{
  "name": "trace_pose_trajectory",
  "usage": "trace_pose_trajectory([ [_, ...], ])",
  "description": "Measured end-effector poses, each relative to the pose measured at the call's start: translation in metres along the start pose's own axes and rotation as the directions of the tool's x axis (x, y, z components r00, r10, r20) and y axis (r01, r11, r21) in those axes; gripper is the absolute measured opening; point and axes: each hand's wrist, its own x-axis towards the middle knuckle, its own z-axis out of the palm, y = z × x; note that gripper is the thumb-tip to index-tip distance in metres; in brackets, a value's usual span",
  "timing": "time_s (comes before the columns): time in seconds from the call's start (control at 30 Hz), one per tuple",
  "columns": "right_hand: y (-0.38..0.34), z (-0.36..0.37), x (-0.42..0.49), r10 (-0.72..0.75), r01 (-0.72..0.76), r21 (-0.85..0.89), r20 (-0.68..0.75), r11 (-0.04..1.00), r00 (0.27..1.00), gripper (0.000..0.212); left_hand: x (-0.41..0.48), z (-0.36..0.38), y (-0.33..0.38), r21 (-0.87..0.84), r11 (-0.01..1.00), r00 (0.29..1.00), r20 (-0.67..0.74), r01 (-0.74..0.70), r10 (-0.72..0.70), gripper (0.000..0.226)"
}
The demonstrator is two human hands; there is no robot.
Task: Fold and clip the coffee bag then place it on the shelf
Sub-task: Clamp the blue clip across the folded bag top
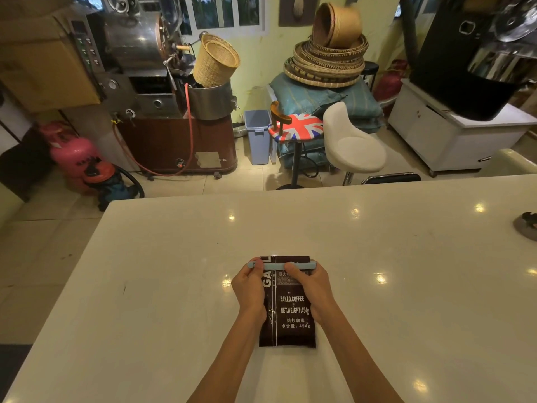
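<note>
A dark brown coffee bag (293,318) with white lettering lies flat on the white counter (174,271) in front of me. A long light-blue clip (277,266) runs across the bag near its far, top end. My left hand (250,289) grips the clip's left end and the bag's left edge. My right hand (312,286) presses its fingers on the clip's right part and rests on the bag's right side. The clip's middle shows between my hands.
A dark round object (527,225) lies at the counter's right edge. Beyond the counter stand a white stool (353,144), a flag-patterned stool (296,128), a blue bin (258,135), a coffee roaster (151,82), stacked baskets (328,59) and a pink gas cylinder (74,154).
</note>
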Motion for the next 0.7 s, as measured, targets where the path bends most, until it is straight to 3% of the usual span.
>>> trace_pose_trajectory([
  [0.27,0.001,-0.001,-0.001,-0.008,0.008,0.004,-0.007,1.000,1.000,0.035,0.001,0.001,-0.003,0.039,0.998,0.998,-0.020,-0.051,0.051,0.022],
  [0.53,-0.004,-0.002,-0.002,-0.032,0.032,-0.028,-0.006,0.999,0.999,0.036,-0.006,0.002,-0.004,0.130,0.952,0.961,0.022,-0.276,0.275,0.024],
  [0.63,-0.005,-0.003,-0.003,-0.031,0.031,-0.025,-0.001,0.999,1.000,0.035,-0.006,-0.001,-0.005,0.152,0.936,0.948,0.073,-0.316,0.308,0.022],
  [0.7,-0.005,-0.006,-0.002,-0.016,0.016,-0.001,0.010,1.000,1.000,0.037,-0.001,-0.009,-0.003,0.136,0.948,0.948,0.180,-0.287,0.261,0.015],
])
